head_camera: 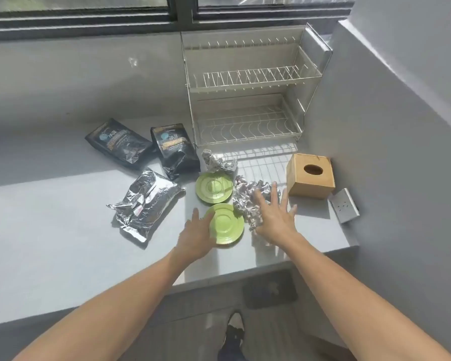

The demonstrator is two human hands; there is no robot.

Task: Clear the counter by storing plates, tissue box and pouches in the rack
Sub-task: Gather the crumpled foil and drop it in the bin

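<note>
Nothing is stored yet: the wire rack [248, 100] at the far side of the bench [63, 230] stands empty on every tier I can see, and all the task's things lie on the bench in front of it. So the job looks to be at its very start.

The left hand [195, 237] rests at the left rim of the near green plate [225, 225], fingers curled against its edge; whether the grip has closed on it I cannot tell. The right hand [274, 217] is spread flat, grip released, over a crumpled silver pouch [248, 204] just right of that plate.

A second green plate [214, 187] lies flat just beyond the first. Both are round, so they point nowhere; they lie face up.

Left of the plates, a flat silver pouch [146, 204] runs its long axis from near-left to far-right. Two black pouches [120, 143] [175, 151] lie farther off, the left one angled from far-left to near-right, the right one nearly near-to-far. Another crumpled silver pouch [219, 162] sits between the far plate and the rack.

The wooden tissue box [311, 175] stands at the right, its opening facing up.
</note>
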